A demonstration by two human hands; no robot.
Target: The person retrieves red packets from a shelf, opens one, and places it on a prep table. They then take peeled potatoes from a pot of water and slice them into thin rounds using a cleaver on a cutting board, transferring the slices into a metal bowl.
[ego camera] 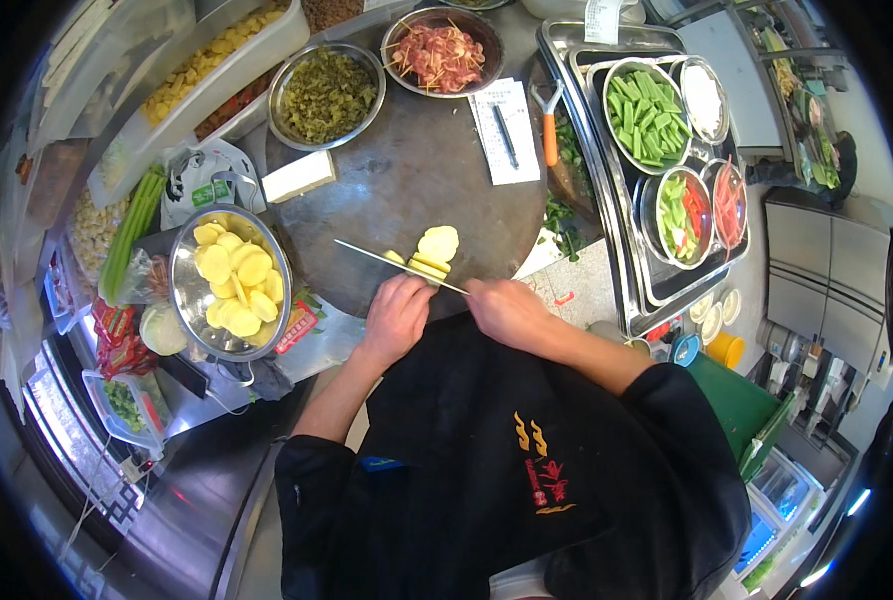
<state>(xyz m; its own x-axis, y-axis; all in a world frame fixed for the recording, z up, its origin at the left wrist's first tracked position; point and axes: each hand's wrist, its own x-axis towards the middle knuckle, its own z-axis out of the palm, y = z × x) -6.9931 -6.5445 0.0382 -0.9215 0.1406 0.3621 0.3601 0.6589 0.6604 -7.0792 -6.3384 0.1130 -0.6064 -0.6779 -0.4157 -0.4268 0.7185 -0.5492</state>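
Note:
My right hand (510, 315) grips the handle of a kitchen knife (367, 254) at the near edge of a round chopping board (386, 191). Its thin blade points away to the left, seen almost edge-on. Curled fingers of my left hand (400, 315) lie close against the near side of the blade, on a peeled potato mostly hidden by them and the knife. Several cut potato slices (439, 244) lean together just beyond the blade. Left of the board, a steel bowl (181, 304) holds more potato slices (236, 274).
A block of tofu (300, 177), a bowl of chopped greens (275, 112) and a bowl of skewered meat (440, 56) sit at the board's far side. Paper slips (525, 161) bear a pen (505, 135). An orange-handled peeler (550, 139) lies beside metal trays (611, 247) with vegetable bowls.

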